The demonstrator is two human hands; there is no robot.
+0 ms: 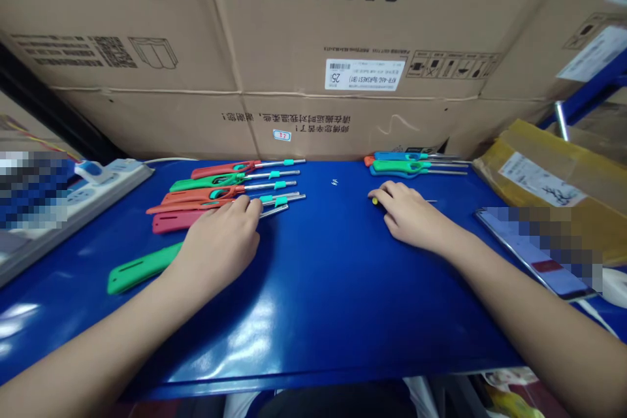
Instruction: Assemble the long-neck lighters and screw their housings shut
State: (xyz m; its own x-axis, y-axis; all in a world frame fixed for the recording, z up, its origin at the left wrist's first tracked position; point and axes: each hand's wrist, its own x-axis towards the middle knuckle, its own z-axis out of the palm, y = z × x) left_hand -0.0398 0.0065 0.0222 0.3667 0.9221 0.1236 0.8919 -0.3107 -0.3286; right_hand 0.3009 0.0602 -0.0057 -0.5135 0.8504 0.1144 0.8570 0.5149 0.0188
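Observation:
My left hand [223, 235] is closed over a green gas lighter [142, 268] whose handle slants out below the wrist. A thin metal nozzle [275, 211] emerges past my fingers, in line with that handle. Tight against the same hand lies a pink-red lighter [174, 221], partly covered. Beyond it, an orange lighter [196, 195], a green lighter [208, 181] and a red lighter [225, 170] lie in a row, nozzles pointing right. On the right, my right hand [409, 214] is closed around a small screwdriver [375, 201] with a yellow handle end; its thin shaft shows behind the hand.
Several lighters [399, 166] are stacked at the back right of the blue tabletop [313, 313]. A phone [533, 255] and a yellow-taped parcel [548, 176] lie right. A power strip [108, 176] runs along the left. A large cardboard box [274, 59] walls the back.

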